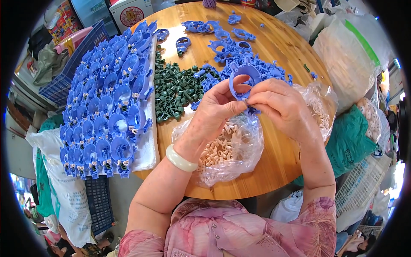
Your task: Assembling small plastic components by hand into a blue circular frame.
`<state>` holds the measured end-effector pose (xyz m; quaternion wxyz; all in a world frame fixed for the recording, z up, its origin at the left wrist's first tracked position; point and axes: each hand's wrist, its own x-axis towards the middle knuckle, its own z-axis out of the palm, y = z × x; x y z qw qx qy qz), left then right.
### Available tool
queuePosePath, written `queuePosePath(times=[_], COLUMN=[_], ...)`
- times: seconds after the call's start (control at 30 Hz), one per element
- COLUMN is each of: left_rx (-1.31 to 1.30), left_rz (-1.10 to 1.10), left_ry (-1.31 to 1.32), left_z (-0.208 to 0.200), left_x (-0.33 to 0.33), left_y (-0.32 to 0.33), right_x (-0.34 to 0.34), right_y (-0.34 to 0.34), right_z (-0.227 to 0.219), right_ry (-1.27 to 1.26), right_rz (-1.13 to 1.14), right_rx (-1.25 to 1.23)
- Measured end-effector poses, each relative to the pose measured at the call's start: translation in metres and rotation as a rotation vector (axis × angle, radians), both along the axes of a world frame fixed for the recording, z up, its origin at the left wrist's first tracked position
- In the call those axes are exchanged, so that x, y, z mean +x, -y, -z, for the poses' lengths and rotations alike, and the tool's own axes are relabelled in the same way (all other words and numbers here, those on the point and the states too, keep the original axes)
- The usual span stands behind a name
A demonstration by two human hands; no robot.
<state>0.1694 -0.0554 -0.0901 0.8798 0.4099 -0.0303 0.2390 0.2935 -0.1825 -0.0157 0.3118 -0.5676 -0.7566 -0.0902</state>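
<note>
Above the round table, my left hand (220, 105) grips a blue ring-shaped plastic part (234, 85) by its left side, thumb and fingers closed on it. The fingertips of my right hand (280, 103) are pinched together at the ring's lower edge. Whatever small piece they may hold there is hidden. Just behind the ring lies a heap of small blue plastic pieces (267, 67). Dark green plastic pieces (173, 88) are piled to the left of my hands. Under my wrists, an open clear bag holds small beige plastic pieces (220, 147).
Rows of blue ring assemblies (105, 105) cover a white board (147, 145) at the left. Loose blue rings (220, 46) lie farther back on the wooden table (282, 38). Another bag of pale pieces (319, 111) sits at the right edge. Large stuffed bags (349, 55) crowd the right side.
</note>
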Motion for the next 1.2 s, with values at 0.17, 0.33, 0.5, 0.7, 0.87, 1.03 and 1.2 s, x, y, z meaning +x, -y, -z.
queuePosePath(times=[0.17, 0.33, 0.5, 0.7, 0.87, 1.03, 1.2], left_rx=[0.009, 0.028, 0.161, 0.216, 0.208, 0.227, 0.255], left_rz=[-0.019, -0.057, -0.131, -0.159, -0.16, -0.161, -0.189], left_ry=[0.018, 0.022, 0.011, 0.026, 0.048, 0.042, 0.042], left_z=[0.001, -0.004, -0.008, -0.008, -0.007, -0.007, -0.005], left_x=[0.0, -0.003, -0.005, -0.005, -0.005, -0.005, -0.004], left_y=[0.0, 0.002, 0.005, 0.006, 0.008, 0.007, 0.007], right_x=[-0.017, -0.02, -0.025, -0.026, -0.03, -0.031, -0.031], right_y=[0.005, 0.01, 0.008, 0.006, 0.007, 0.004, 0.002], right_z=[0.001, 0.005, 0.015, 0.015, 0.011, 0.014, 0.022], right_ry=[-0.35, -0.507, -0.635, -0.335, -0.212, -0.339, -0.451], right_rz=[0.094, 0.225, 0.265, 0.283, 0.331, 0.277, 0.295], right_rx=[-0.043, -0.095, -0.089, 0.075, 0.087, 0.052, 0.028])
